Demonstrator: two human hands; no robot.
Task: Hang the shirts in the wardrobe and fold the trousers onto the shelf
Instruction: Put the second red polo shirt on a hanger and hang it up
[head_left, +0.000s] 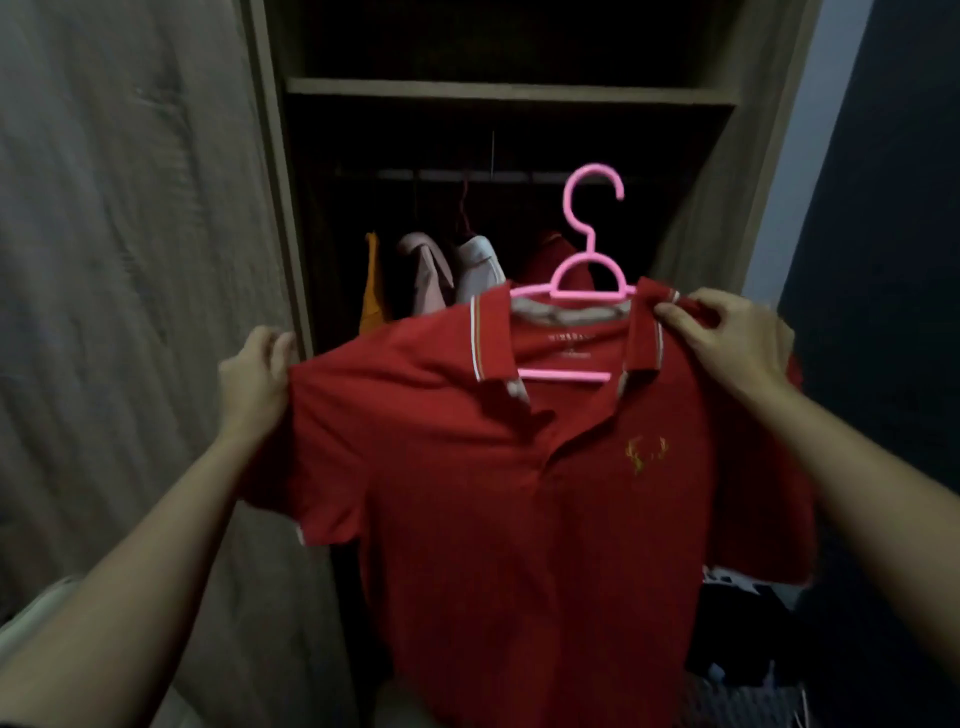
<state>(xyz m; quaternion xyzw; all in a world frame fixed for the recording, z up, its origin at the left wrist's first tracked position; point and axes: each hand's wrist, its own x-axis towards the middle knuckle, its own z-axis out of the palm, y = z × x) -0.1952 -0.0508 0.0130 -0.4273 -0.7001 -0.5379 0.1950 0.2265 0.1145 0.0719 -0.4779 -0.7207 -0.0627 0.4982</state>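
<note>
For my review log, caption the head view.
Left hand and right hand hold a red polo shirt on a pink hanger before the wardrobe.

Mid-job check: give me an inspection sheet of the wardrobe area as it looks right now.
Surface: shelf above the rail, too dark to read.
Job's things: red polo shirt on pink hanger, held before the open wardrobe, not yet on the rail.
Clutter: dark clothes pile, lower right.
Hands: left hand grips the shirt's shoulder; right hand pinches the other shoulder by the collar.
Cables: nothing seen.
Surroundings: several hung garments on the rail; wooden door at left.
</note>
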